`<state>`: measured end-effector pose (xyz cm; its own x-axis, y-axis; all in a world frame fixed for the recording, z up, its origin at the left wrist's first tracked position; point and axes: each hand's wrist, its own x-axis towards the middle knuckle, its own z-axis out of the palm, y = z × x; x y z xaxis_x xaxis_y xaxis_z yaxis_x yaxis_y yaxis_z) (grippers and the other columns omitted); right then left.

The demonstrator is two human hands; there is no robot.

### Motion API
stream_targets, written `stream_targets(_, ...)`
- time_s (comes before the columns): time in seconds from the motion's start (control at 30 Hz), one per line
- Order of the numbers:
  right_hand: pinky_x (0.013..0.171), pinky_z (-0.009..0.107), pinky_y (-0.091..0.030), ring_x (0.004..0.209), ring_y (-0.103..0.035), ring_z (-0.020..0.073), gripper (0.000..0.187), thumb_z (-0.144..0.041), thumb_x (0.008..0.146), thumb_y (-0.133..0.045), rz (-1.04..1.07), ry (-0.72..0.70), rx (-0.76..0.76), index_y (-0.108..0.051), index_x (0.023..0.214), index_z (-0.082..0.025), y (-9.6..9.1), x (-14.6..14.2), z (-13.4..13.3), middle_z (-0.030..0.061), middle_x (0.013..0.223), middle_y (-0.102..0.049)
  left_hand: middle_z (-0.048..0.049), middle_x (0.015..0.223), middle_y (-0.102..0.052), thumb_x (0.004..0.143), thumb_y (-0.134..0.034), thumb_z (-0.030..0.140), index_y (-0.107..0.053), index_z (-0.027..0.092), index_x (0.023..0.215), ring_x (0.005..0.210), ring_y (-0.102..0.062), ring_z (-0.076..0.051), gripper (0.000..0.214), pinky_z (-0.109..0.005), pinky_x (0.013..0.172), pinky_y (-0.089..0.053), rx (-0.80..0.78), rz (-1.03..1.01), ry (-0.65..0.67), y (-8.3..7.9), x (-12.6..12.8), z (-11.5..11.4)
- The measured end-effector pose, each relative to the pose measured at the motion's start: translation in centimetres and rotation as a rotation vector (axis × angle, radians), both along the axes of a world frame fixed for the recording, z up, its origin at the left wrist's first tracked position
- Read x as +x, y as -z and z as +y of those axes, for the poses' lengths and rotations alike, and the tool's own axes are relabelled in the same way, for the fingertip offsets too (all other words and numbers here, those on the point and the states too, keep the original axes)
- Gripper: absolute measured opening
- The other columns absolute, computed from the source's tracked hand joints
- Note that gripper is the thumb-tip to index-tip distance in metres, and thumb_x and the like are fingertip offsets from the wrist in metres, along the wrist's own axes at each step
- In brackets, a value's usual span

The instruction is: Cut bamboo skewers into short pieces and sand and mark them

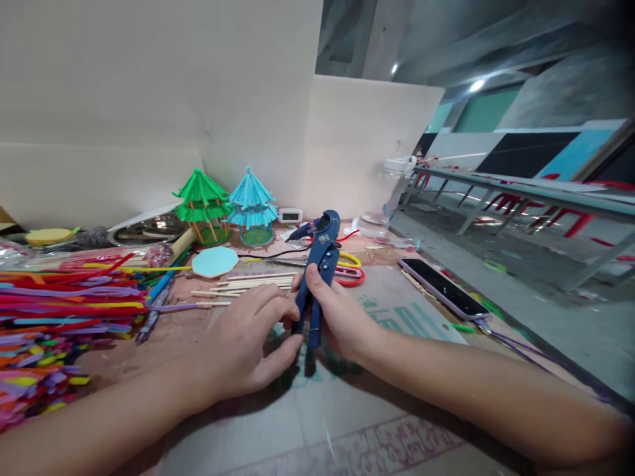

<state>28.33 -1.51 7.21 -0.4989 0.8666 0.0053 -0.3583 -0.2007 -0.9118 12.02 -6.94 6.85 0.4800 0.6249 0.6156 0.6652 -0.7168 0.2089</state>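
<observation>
My right hand point(342, 307) is wrapped round a blue pipe cutter point(322, 254), thumb across its handles. The cutter stands upright, its curved jaw at the top. From the other side, my left hand point(258, 330) has its fingertips and thumb closed about the lower end of the handle. Just beyond the left knuckles lie several thin wooden sticks point(258, 283). Scissors with red and yellow handles point(350, 272) rest behind the cutter. A light blue octagonal piece point(215, 262) lies past the left hand.
Pipe cleaners point(69, 311) heap at the left. A green pavilion model point(201, 205) and a blue one point(251, 208) stand behind, beside a small digital display point(290, 215). At the right are a phone point(444, 287) and a clear plastic bottle point(389, 192). White panels point(248, 99) close off the back.
</observation>
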Motion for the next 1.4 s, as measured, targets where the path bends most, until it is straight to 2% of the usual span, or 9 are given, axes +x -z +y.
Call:
stream_targets(0.13, 0.052, 0.021, -0.046, 0.055, -0.056, 0.011, 0.056, -0.071, 0.07, -0.075, 0.002, 0.024, 0.012, -0.056, 0.083, -0.02, 0.2, 0.2, 0.4, -0.0044, 0.06, -0.059, -0.0076, 0.107, -0.063, 0.093, -0.062, 0.026, -0.058, 0.02, 0.111, 0.097, -0.06, -0.022, 0.019, -0.036, 0.082, -0.051, 0.129, 0.078, -0.002, 0.7, -0.2, 0.2)
stream_targets(0.23, 0.05, 0.02, -0.045, 0.055, -0.055, 0.0107, 0.057, -0.073, 0.071, -0.073, -0.059, 0.051, 0.064, -0.058, 0.075, -0.018, 0.9, 0.2, 0.7, -0.0022, 0.06, -0.061, -0.0057, 0.1, -0.065, 0.098, -0.055, 0.022, -0.061, 0.02, 0.103, 0.091, -0.059, -0.021, 0.008, -0.032, 0.076, -0.049, 0.192, 0.15, 0.011, 0.7, -0.1, 0.1)
stream_targets(0.4, 0.043, 0.021, -0.039, 0.045, -0.049, 0.0099, 0.06, -0.074, 0.079, -0.065, -0.157, 0.032, 0.1, -0.056, 0.062, -0.017, 1.3, 0.2, 0.9, -0.0015, 0.052, -0.056, -0.005, 0.096, -0.067, 0.099, -0.044, 0.01, -0.065, 0.018, 0.102, 0.084, -0.056, -0.02, 0.022, -0.032, 0.075, -0.044, 0.269, 0.327, 0.104, -0.2, 0.1, -0.7)
stream_targets(0.6, 0.076, 0.028, -0.054, 0.076, -0.068, 0.0156, 0.042, -0.044, 0.071, -0.086, 0.028, -0.106, -0.007, -0.066, 0.102, -0.022, 0.5, 0.5, 0.7, 0.0018, 0.085, -0.073, -0.0028, 0.079, -0.061, 0.098, -0.057, 0.033, -0.061, 0.018, 0.078, 0.076, -0.05, -0.019, 0.026, -0.032, 0.072, -0.04, 0.311, 0.296, 0.09, -0.6, -0.3, -0.2)
stream_targets(0.73, 0.089, 0.035, -0.054, 0.086, -0.07, 0.0194, 0.035, -0.035, 0.073, -0.083, 0.023, -0.175, 0.042, -0.066, 0.103, -0.024, -0.6, 1.2, 1.0, 0.0031, 0.093, -0.073, -0.0041, 0.08, -0.062, 0.1, -0.049, 0.031, -0.064, 0.018, 0.08, 0.078, -0.054, -0.02, 0.028, -0.033, 0.072, -0.039, 0.182, 0.201, -0.098, -2.1, -2.8, 2.0)
stream_targets(0.87, 0.081, 0.037, -0.055, 0.078, -0.069, 0.0193, 0.034, -0.04, 0.075, -0.081, -0.041, -0.111, 0.173, -0.062, 0.099, -0.023, -2.3, 2.1, 1.7, 0.0008, 0.085, -0.067, -0.0065, 0.09, -0.07, 0.098, -0.049, 0.036, -0.072, 0.019, 0.091, 0.084, -0.062, -0.022, 0.029, -0.033, 0.072, -0.043, -0.184, 0.197, -0.338, -2.7, -6.1, 4.8)
stream_targets(1.0, 0.073, 0.036, -0.053, 0.072, -0.065, 0.0174, 0.049, -0.047, 0.079, -0.079, -0.179, -0.044, 0.378, -0.055, 0.116, -0.025, -3.8, 2.9, 2.5, -0.0012, 0.083, -0.062, -0.0031, 0.092, -0.072, 0.092, -0.06, 0.024, -0.074, 0.02, 0.091, 0.085, -0.065, -0.02, 0.014, -0.03, 0.075, -0.05, -0.321, 0.215, -0.303, -0.5, -7.5, 6.6)
stream_targets(1.13, 0.074, 0.037, -0.049, 0.083, -0.062, 0.0212, 0.067, -0.06, 0.078, -0.075, -0.328, -0.042, 0.604, -0.053, 0.128, -0.022, -4.5, 3.6, 2.9, 0.0034, 0.089, -0.063, -0.008, 0.118, -0.066, 0.097, -0.06, 0.035, -0.065, 0.017, 0.116, 0.101, -0.065, -0.021, 0.026, -0.04, 0.087, -0.057, -0.35, 0.158, -0.3, 1.6, -7.5, 6.6)
stream_targets(1.4, 0.081, 0.04, -0.051, 0.088, -0.062, 0.023, 0.068, -0.063, 0.081, -0.071, -0.392, 0.019, 0.613, -0.054, 0.134, -0.023, -4.9, 4.2, 3.5, 0.005, 0.094, -0.064, -0.0098, 0.126, -0.062, 0.097, -0.061, 0.036, -0.06, 0.018, 0.125, 0.107, -0.064, -0.023, 0.034, -0.044, 0.09, -0.057, -0.346, 0.1, -0.285, 2.1, -7.7, 5.7)
